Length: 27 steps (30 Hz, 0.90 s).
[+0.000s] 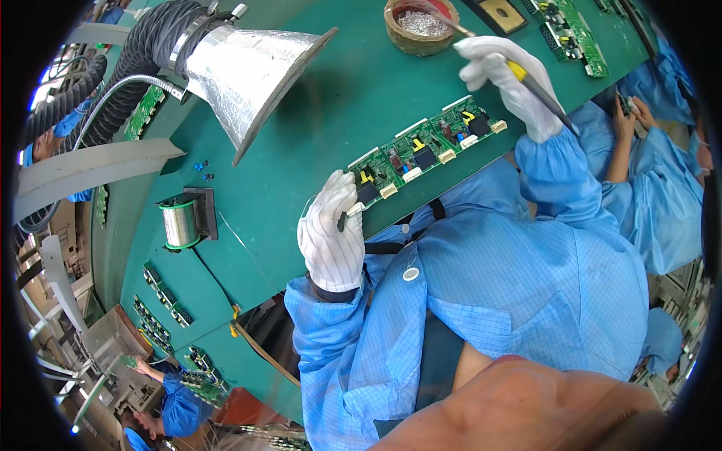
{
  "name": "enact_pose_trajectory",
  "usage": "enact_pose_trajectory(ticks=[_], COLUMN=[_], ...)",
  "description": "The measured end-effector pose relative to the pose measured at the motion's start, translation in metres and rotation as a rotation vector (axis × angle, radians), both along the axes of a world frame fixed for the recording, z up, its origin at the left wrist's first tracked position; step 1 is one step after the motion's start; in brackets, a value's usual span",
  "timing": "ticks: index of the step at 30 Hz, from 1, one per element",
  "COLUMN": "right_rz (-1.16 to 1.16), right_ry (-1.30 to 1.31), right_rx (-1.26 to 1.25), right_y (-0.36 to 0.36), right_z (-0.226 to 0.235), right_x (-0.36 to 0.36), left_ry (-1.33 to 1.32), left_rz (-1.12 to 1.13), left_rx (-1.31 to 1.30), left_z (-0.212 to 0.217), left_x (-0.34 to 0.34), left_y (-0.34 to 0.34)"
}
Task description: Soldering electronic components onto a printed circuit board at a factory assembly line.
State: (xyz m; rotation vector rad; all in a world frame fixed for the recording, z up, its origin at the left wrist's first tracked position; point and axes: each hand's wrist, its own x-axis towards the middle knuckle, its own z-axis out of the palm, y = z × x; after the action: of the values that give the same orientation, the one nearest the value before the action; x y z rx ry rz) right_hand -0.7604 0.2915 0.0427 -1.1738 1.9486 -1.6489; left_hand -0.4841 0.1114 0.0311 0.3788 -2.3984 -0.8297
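- While my left hand (331, 233) lies at the near end of the circuit board strip (425, 150), its gloved fingers (340, 197) are curled over that end, thumb pressed at the board's edge, grasping it against the green worktop (316, 135).
- My right hand (505, 84) is raised past the far end of the strip, fingers clenched round a soldering iron (526, 79) with a yellow grip; its tip points into a round brown pot (420, 26) of silvery scraps (the tip itself is hard to make out).
- Both hands wear white striped gloves, with blue sleeves behind them.
- One strip lies at the worktop's near edge, slanting away from left to right. I count three joined panels, each green with white outlines, black blocks, yellow marks and a cream connector on the near side.
- One spool of solder wire (180, 223) stands on a holder well to my left.
- One foil-wrapped funnel hood (248, 71) hangs over the worktop, on a black ribbed hose.
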Motion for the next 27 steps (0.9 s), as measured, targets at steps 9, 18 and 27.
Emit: enact_pose_trajectory(ticks=[9,18,27], right_rz=[-0.154,-0.097,-0.185], right_ry=[0.042,0.389,0.406], right_rx=[-0.291,-0.026,0.014], right_y=[0.042,0.049,0.067], right_z=[-0.029,-0.034,-0.055], right_x=[0.046,0.058,0.058], left_ry=[0.0,0.027,-0.216], left_rz=[-0.047,-0.064,0.066], left_rx=[-0.019,-0.047,-0.102], left_z=[-0.006,-0.008,0.003], left_x=[0.005,0.009,0.021], left_y=[0.002,0.006,-0.002])
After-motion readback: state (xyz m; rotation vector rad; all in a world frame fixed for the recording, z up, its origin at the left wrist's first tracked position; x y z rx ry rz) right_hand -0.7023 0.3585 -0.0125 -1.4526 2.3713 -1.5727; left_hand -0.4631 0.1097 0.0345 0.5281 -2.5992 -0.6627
